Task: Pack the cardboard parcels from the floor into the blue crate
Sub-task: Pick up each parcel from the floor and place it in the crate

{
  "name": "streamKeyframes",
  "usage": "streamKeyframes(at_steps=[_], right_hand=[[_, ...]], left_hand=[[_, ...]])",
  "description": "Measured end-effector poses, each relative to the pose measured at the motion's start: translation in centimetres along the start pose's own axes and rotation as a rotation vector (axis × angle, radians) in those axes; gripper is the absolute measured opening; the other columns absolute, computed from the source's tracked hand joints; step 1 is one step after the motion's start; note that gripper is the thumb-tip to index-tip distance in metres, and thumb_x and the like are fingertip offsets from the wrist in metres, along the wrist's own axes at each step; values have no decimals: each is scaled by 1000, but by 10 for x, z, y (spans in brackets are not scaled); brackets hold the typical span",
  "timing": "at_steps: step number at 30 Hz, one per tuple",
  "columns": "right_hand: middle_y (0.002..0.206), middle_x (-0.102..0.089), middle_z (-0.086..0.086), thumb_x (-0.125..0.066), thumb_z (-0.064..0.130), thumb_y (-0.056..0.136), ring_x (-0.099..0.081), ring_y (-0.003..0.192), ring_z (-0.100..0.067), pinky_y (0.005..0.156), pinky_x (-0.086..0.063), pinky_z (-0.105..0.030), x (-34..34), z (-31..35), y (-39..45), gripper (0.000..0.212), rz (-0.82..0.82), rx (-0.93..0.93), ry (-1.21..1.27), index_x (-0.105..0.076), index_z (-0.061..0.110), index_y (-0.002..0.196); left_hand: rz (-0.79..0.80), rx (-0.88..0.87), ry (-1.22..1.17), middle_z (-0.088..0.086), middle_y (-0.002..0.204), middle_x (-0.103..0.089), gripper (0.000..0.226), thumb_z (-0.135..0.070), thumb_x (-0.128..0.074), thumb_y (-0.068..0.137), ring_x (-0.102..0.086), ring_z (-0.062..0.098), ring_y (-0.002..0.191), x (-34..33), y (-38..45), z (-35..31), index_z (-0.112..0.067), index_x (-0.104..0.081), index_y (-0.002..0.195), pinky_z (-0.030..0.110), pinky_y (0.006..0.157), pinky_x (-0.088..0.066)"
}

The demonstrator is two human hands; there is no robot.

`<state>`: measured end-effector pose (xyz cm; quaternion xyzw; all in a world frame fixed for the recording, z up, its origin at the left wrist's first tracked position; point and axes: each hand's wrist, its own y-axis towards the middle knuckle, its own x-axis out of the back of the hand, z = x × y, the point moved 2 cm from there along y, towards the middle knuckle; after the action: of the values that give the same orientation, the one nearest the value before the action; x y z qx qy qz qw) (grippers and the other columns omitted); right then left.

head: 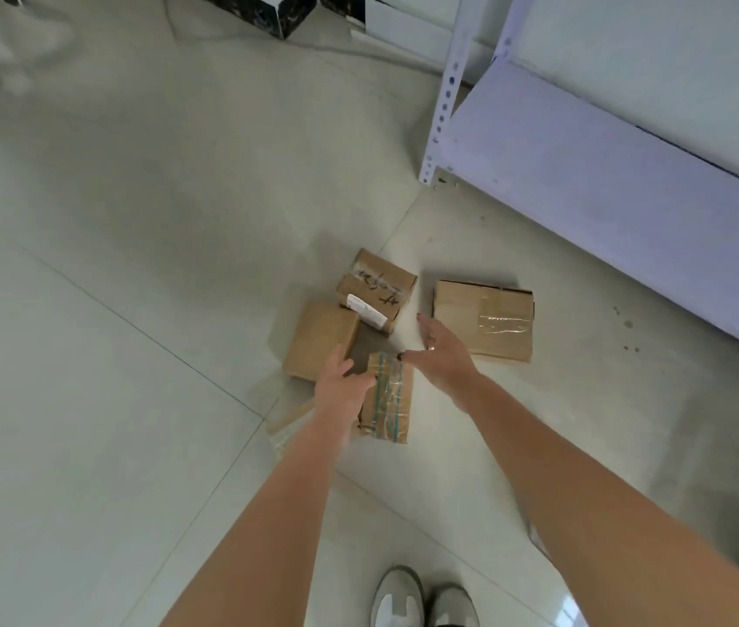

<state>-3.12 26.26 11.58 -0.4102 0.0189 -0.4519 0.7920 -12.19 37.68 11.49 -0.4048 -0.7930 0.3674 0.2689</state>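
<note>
On the tiled floor [132,355], four cardboard parcels are seen. The taped parcel [388,402] is held at its left edge by the left hand [343,382], fingers curled onto it. The right hand [442,350] is spread wide just above that parcel's far right corner, gripping nothing. A plain parcel [320,339] lies beyond the left hand, a handwritten parcel [376,287] farther off, and a flat parcel [485,321] just right of the right hand. No blue crate is shown.
</note>
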Motion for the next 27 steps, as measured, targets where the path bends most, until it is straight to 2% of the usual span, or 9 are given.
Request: streamKeyframes(at_steps=[4,8,12,13,16,18,20,23,27], right_hand=[[145,-40,-6,-63,12,80,-47,120,-24,100,-42,-33,5,3,53,72,-65,76,-110,-31,20,144],[153,-28,-5,-58,16,85,-31,138,-25,107,-30,-31,5,10,110,70,-63,163,-222,-24,19,147],[147,-34,-8,-57,23,85,-40,128,-25,94,-35,-26,-7,9,141,72,-3,204,-251,-22,16,148],[143,-35,-9,-58,25,83,-42,125,-26,94,-36,-28,-10,9,143,72,-5,213,-269,-24,15,147],[117,-36,-8,-59,23,80,-48,103,-25,90,-42,-31,-6,7,126,60,-32,208,-180,-40,11,136],[106,-33,-4,-59,21,80,-46,95,-23,84,-41,-29,5,6,100,45,-56,180,-63,-50,9,123],[102,-32,-2,-59,21,81,-46,93,-23,81,-42,-30,22,6,66,35,-63,137,20,-55,7,113],[104,-35,-4,-56,19,83,-46,97,-23,89,-45,-33,52,8,12,37,-79,76,80,-57,8,118],[113,-45,-4,-56,15,80,-49,97,-19,75,-38,-24,97,5,-58,41,-186,13,207,-53,3,119]], left_hand=[[15,-21,-28,8,147,-39,80,-1,-61,82,-45,24,129,-22,48,2,-22,-20,148,27,97,-35],[41,-38,-159,9,143,-43,87,-1,-64,80,-50,25,122,-41,98,-7,-19,-14,149,37,105,-40],[88,-47,-316,3,94,-60,73,0,-63,80,-55,17,85,-55,126,-16,-17,-28,142,27,81,-46],[97,-72,-315,1,91,-61,72,-1,-62,81,-53,16,82,-57,128,-18,-20,-29,142,26,83,-45],[115,-131,-277,2,121,-61,68,-2,-59,83,-57,19,104,-58,109,-24,-23,-32,142,31,97,-44],[112,-161,-238,-1,118,-61,56,-1,-56,83,-57,16,100,-57,81,-30,-21,-42,133,25,82,-46],[119,-160,-217,0,114,-62,48,-1,-53,84,-58,16,94,-60,49,-37,-18,-47,129,23,77,-45],[119,-143,-127,7,125,-53,49,-3,-51,84,-60,19,94,-71,2,-52,-17,-46,131,22,71,-46],[122,-88,11,8,141,-34,67,-8,-54,82,-49,24,121,-100,-63,-65,-26,-32,144,33,98,-39]])
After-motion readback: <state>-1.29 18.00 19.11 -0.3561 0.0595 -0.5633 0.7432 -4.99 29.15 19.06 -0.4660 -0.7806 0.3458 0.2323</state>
